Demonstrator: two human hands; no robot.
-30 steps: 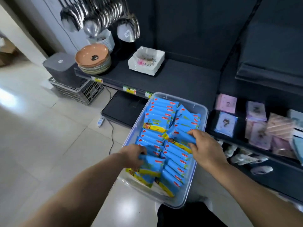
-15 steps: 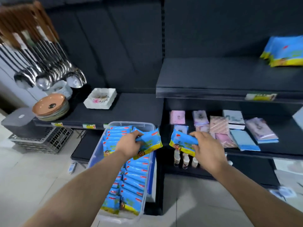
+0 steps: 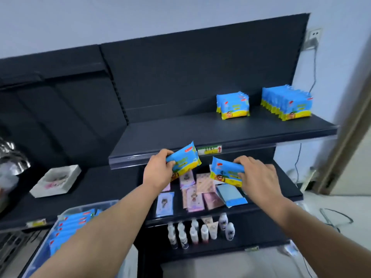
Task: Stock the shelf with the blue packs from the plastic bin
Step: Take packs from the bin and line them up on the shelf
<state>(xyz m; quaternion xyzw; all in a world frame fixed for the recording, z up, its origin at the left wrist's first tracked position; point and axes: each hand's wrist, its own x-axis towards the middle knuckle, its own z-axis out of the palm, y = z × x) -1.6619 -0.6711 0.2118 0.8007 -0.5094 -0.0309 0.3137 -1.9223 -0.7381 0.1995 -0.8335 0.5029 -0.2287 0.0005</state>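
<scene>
My left hand [image 3: 158,169] grips one blue pack [image 3: 185,160] with a yellow bottom edge, held just below the front lip of the dark upper shelf [image 3: 200,133]. My right hand [image 3: 258,175] grips a second blue pack [image 3: 225,171] beside it, to the right. Two rows of the same blue packs stand upright at the shelf's right end, a short row [image 3: 232,105] and a longer row [image 3: 287,102]. The clear plastic bin [image 3: 80,207] sits at the lower left with several blue packs [image 3: 70,223] in it, partly hidden by my left forearm.
The shelf below holds pink card packs [image 3: 192,195] and a light blue flat pack [image 3: 230,194]. Small white bottles [image 3: 192,231] stand on the lowest shelf. A white square dish [image 3: 56,180] lies on the left shelf. Cables [image 3: 331,215] trail on the floor at right.
Both hands took one blue pack each out of the bin and raised them toward the upper shelf. The view swung up and to the right, away from the bin.
</scene>
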